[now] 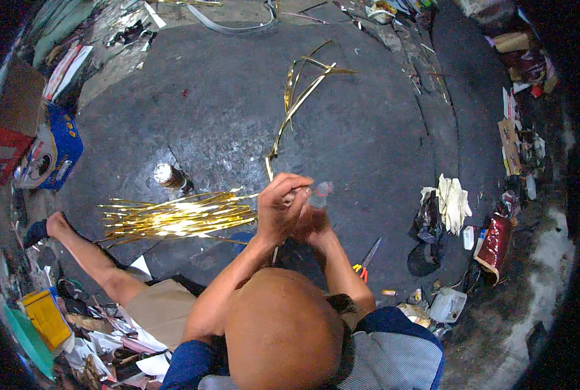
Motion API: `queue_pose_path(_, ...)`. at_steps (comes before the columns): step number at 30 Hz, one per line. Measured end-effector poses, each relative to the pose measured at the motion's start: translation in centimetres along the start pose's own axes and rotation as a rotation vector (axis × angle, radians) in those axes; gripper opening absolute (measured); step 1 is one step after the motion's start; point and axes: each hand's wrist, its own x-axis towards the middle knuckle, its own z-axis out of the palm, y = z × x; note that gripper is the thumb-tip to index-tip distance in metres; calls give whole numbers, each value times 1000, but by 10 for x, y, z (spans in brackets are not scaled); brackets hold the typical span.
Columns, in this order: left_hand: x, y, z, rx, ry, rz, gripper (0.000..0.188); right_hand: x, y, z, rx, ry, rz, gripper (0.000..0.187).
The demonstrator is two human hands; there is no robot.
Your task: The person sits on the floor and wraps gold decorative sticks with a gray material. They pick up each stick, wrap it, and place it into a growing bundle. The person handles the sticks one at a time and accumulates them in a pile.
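Note:
My left hand (279,209) is closed in front of my chest, its fingers pinched round a shiny gold strip (270,170). Beyond the hand the strip runs away over the dark floor to a bent, loose end, and a short piece shows below my wrist. Pressed close beside it, my right hand (314,226) is partly hidden and blurred. At its fingers is a clear, round thing with a reddish mark (321,192), too smeared to name. A pile of gold strips (179,218) lies on the floor to the left, next to my left hand.
Behind the pile stands a dark jar with a pale top (164,174). Scissors with red and yellow handles (364,268) lie by my right arm. White gloves (454,203) are farther right. Blue box (59,146) at far left; scraps, a yellow container (45,320) and a clear tub (447,305) lie around.

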Motion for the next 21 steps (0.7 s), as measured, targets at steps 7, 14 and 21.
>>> queue_pose_path(7,19,-2,-6,161,-173,43,14,-2,-37,-6,-552,-21,-97,54)
queue_pose_path(14,49,3,-34,314,-494,355,25,6,-48,-8,-363,-237,-36,69)
queue_pose_path(21,53,2,-41,386,-635,497,34,5,-50,-5,507,-277,45,79)
